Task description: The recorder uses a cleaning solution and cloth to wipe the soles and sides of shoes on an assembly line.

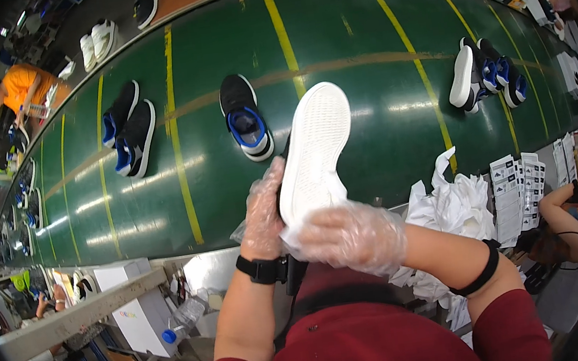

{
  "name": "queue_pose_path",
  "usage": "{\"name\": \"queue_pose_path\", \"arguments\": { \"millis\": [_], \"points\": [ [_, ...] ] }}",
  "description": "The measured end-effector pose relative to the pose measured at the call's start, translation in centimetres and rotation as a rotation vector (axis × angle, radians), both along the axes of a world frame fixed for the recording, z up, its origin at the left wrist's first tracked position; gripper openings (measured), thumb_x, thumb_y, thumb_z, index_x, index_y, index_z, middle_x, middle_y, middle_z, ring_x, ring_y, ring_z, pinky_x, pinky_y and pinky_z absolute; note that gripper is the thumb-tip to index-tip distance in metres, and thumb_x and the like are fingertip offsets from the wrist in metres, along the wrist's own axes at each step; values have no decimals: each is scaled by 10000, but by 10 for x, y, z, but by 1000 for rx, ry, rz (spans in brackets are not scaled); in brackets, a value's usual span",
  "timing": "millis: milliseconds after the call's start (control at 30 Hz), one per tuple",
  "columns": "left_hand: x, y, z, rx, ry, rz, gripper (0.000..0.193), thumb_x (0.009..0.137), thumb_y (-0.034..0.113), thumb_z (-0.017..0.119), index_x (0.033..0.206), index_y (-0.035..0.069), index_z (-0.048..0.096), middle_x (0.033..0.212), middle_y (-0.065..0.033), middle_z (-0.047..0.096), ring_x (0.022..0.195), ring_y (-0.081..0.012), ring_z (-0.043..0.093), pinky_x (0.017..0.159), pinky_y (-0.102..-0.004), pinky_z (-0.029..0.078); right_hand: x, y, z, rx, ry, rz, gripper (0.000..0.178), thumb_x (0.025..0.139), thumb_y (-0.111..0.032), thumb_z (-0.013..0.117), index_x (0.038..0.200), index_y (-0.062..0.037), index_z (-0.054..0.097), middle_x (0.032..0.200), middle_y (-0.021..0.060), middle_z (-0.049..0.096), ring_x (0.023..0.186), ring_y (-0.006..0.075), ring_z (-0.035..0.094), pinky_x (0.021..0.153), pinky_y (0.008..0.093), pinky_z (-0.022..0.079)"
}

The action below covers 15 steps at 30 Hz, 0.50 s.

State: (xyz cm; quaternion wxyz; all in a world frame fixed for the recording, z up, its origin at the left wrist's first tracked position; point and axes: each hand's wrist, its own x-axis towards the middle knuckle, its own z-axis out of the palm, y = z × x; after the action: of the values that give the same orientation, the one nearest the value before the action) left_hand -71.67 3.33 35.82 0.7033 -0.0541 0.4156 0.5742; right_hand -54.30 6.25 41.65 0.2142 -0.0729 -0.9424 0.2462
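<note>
A sneaker with a white textured sole [316,133] is held up over the near edge of the green belt, its sole turned toward me and its toe pointing away. My left hand [261,210], in a clear plastic glove, grips the shoe's left side near the heel. My right hand [351,238], gloved likewise, presses a crumpled white cloth or paper wipe [331,193] against the heel end of the sole. The fingers of this hand are bent round the wipe. Most of the shoe's dark upper is hidden behind the sole. Just beyond sits a single black sneaker [245,119] with blue lining.
The green belt [224,189] has yellow cross lines. A black pair [131,132] stands left, and several shoes [487,74] cluster right. Crumpled white paper [453,206] and label sheets [518,190] lie near right. A plastic bottle [185,320] is below left. Other people work at both sides.
</note>
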Motion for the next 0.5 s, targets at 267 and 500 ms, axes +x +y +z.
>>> {"name": "queue_pose_path", "arguments": {
  "millis": [267, 500],
  "points": [
    [-23, -13, -14, 4, -87, -143, 464, 931, 363, 550, 1172, -33, 552, 1086, -163, 649, 906, -239, 671, 772, -338, 567, 96, 6, -45, -127, -153, -353, 341, 723, -27, 603, 1040, -147, 640, 1121, 29, 623, 1037, 231, 584, 881, 375, 481],
    [-28, -19, -22, -14, -138, -172, 542, 913, 420, 543, 1232, -18, 517, 1124, -192, 629, 919, -323, 660, 747, -446, 582, 44, 86, 7, 86, 127, -749, 354, 696, 3, 606, 1023, -128, 647, 1024, 45, 659, 972, 219, 622, 893, 367, 490]
  ]
}}
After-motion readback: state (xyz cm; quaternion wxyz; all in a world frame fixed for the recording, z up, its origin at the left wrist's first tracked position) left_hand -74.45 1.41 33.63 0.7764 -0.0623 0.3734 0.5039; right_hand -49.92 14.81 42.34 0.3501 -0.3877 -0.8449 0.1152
